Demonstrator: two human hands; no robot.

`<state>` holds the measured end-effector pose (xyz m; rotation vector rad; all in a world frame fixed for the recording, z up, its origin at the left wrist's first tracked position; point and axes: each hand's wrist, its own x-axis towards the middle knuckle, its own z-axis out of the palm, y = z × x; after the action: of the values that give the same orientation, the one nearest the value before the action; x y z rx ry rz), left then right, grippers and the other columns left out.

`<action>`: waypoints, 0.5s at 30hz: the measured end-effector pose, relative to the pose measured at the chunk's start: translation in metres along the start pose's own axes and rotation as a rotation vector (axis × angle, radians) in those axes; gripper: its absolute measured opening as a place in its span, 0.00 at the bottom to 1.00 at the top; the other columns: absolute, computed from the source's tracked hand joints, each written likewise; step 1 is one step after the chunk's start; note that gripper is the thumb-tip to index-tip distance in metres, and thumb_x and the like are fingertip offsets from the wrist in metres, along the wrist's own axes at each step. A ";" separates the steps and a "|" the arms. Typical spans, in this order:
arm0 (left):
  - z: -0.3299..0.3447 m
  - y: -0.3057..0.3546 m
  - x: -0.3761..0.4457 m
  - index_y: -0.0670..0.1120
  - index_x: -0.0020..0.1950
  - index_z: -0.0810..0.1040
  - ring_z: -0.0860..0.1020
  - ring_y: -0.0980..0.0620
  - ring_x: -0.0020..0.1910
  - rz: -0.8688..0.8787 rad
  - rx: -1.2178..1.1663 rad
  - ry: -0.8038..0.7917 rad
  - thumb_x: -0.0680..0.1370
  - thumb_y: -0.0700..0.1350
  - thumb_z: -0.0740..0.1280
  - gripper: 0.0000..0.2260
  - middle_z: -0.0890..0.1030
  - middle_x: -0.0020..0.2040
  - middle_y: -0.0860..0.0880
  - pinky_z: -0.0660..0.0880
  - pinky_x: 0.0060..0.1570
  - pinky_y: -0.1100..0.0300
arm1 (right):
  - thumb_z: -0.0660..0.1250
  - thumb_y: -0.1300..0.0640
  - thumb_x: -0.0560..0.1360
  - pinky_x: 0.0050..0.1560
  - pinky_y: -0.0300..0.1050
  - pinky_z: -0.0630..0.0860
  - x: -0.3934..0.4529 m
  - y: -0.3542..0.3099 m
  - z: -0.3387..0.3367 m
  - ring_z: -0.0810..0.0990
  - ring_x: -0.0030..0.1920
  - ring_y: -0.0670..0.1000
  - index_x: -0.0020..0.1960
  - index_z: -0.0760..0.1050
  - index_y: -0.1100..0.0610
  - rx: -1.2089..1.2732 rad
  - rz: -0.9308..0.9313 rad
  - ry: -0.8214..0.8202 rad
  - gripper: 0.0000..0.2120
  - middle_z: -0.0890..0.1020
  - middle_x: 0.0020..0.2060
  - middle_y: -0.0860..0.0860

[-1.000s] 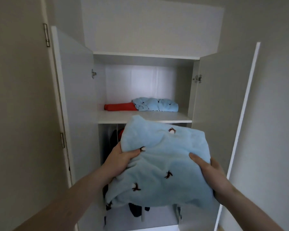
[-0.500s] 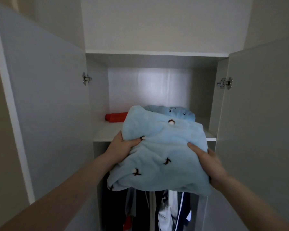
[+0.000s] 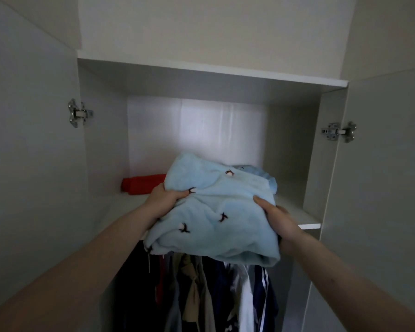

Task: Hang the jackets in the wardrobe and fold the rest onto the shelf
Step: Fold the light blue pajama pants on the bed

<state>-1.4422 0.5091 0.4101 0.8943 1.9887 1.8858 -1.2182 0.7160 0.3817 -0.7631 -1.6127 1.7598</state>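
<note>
A folded light-blue fleece garment [image 3: 213, 212] with small dark embroidered motifs is held up at the level of the white wardrobe shelf [image 3: 309, 226]. My left hand [image 3: 164, 200] grips its left edge, thumb on top. My right hand [image 3: 277, 219] grips its right edge the same way. The far half of the garment lies over the shelf. Behind it a second light-blue folded piece [image 3: 261, 174] is mostly hidden. A folded red garment [image 3: 141, 184] lies at the shelf's back left. Several jackets [image 3: 213, 293] hang below the shelf.
Both wardrobe doors stand open, the left door [image 3: 29, 144] and the right door [image 3: 381, 176], with metal hinges at shelf-compartment height. A top panel [image 3: 201, 68] closes the compartment from above. Bare shelf surface shows at the left front and far right.
The view has closed in on the wardrobe. Both hands have carried the blue garment forward and up, so its far part now lies over the shelf and covers the other blue piece.
</note>
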 end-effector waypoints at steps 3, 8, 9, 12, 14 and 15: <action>-0.021 -0.002 0.039 0.50 0.58 0.81 0.84 0.50 0.50 -0.105 0.010 0.037 0.65 0.55 0.84 0.26 0.85 0.50 0.52 0.81 0.50 0.56 | 0.76 0.43 0.73 0.61 0.65 0.81 0.035 -0.007 0.023 0.86 0.55 0.63 0.68 0.78 0.57 0.022 -0.027 -0.045 0.29 0.86 0.56 0.59; -0.057 -0.023 0.093 0.43 0.62 0.79 0.84 0.46 0.48 -0.211 0.064 0.148 0.65 0.53 0.84 0.30 0.85 0.51 0.46 0.79 0.44 0.57 | 0.76 0.42 0.72 0.53 0.54 0.80 0.091 -0.004 0.072 0.81 0.58 0.52 0.75 0.68 0.45 -0.074 -0.023 -0.187 0.34 0.79 0.63 0.48; -0.063 -0.030 0.103 0.44 0.62 0.78 0.83 0.46 0.48 -0.220 0.084 0.166 0.65 0.53 0.84 0.31 0.84 0.51 0.46 0.79 0.47 0.55 | 0.77 0.43 0.72 0.51 0.49 0.80 0.102 0.001 0.082 0.80 0.58 0.50 0.76 0.68 0.44 -0.108 -0.034 -0.236 0.36 0.78 0.65 0.47; -0.079 -0.048 0.134 0.42 0.68 0.75 0.81 0.42 0.56 -0.239 0.180 0.197 0.70 0.52 0.81 0.32 0.82 0.59 0.42 0.77 0.56 0.50 | 0.81 0.45 0.70 0.47 0.35 0.80 0.135 0.022 0.110 0.80 0.58 0.46 0.78 0.67 0.47 -0.261 -0.127 -0.363 0.41 0.75 0.68 0.47; -0.092 -0.056 0.152 0.39 0.73 0.71 0.77 0.37 0.66 -0.254 0.283 0.229 0.74 0.51 0.79 0.34 0.77 0.68 0.38 0.75 0.65 0.46 | 0.81 0.44 0.71 0.61 0.43 0.80 0.156 0.036 0.128 0.78 0.66 0.50 0.80 0.65 0.49 -0.356 -0.194 -0.409 0.44 0.73 0.72 0.49; -0.098 -0.059 0.160 0.39 0.75 0.70 0.76 0.37 0.67 -0.272 0.334 0.253 0.74 0.52 0.79 0.35 0.76 0.70 0.37 0.74 0.67 0.46 | 0.80 0.43 0.71 0.68 0.49 0.77 0.164 0.042 0.136 0.76 0.69 0.51 0.81 0.64 0.50 -0.404 -0.226 -0.434 0.44 0.72 0.75 0.49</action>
<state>-1.6380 0.5255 0.4006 0.4381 2.4816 1.6094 -1.4295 0.7536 0.3510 -0.3572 -2.2907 1.5217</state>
